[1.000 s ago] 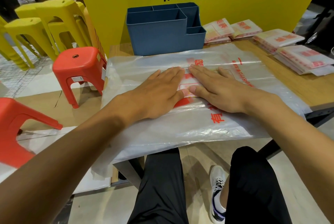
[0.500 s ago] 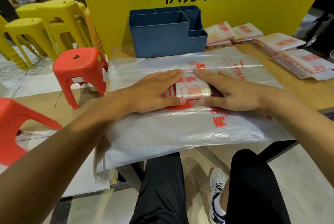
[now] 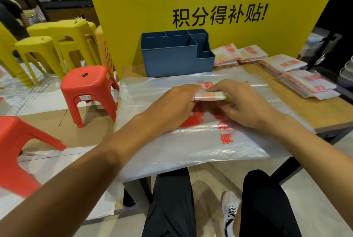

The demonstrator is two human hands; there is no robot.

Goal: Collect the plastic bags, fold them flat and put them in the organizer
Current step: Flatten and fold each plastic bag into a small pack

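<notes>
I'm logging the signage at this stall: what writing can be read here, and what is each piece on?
"积分得补贴!" on the yellow board.
A line above it, cut off by the frame edge; only "钱花," can be made out.
"有" in red on the spread plastic bag; its other characters are hidden or blurred.
Red print on the folded bag stacks: too blurred.
Sticker on the red stool: too small.

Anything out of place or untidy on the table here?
Mostly orderly. The flat plastic sheet under both hands overhangs the table's near edge, and the nearest stack of folded bags on the right is fanned out unevenly. The blue organizer stands upright.
</notes>
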